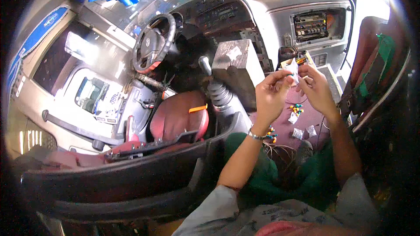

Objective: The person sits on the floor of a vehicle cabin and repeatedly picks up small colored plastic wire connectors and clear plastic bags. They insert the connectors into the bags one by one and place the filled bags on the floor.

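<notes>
In front of me both hands are raised, fingers pinched together around a small whitish plastic bag (294, 67). My left hand (272, 94), with a metal watch band at the wrist, grips the bag from its left side. The fingers of my right hand (318, 91) close on it from the right. A bit of blue-green shows near the left fingertips, too small to make out. Below the hands, a cluster of small yellow, green and red pieces (296, 109) lies on the dark red floor. Small clear bags (298, 133) lie nearer my feet.
More coloured pieces (272, 136) and loose wires (280, 149) are by my left leg. A worn box (236, 54) stands left of my hands, beside the gear lever (205, 66). Ahead are an open fuse panel (311, 25) and a steering wheel (154, 43). A seat (372, 61) is at right.
</notes>
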{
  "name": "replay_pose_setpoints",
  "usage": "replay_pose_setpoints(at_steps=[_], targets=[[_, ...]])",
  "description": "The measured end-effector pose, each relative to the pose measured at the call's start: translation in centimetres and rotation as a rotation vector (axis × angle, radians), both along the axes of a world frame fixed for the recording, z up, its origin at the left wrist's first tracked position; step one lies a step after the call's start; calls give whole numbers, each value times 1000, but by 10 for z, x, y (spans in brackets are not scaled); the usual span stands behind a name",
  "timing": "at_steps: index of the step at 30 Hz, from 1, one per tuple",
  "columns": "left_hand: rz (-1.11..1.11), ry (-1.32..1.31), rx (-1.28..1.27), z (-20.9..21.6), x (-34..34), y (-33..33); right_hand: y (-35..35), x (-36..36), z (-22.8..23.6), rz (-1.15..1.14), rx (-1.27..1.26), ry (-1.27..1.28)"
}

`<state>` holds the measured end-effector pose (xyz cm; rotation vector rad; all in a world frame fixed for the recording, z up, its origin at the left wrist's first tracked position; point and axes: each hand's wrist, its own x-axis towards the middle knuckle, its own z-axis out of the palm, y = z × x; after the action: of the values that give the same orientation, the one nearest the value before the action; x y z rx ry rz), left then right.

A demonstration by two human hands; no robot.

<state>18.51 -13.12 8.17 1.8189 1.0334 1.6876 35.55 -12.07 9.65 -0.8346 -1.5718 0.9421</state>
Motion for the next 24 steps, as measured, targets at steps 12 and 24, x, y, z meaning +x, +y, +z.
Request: replay_pose_setpoints(at_steps=[12,24], targets=[[-209,-290,-236,55,6,18,16,28,13,30,7,132],[1,158,-125,-65,-12,64,18,6,9,-52,-88,-6]])
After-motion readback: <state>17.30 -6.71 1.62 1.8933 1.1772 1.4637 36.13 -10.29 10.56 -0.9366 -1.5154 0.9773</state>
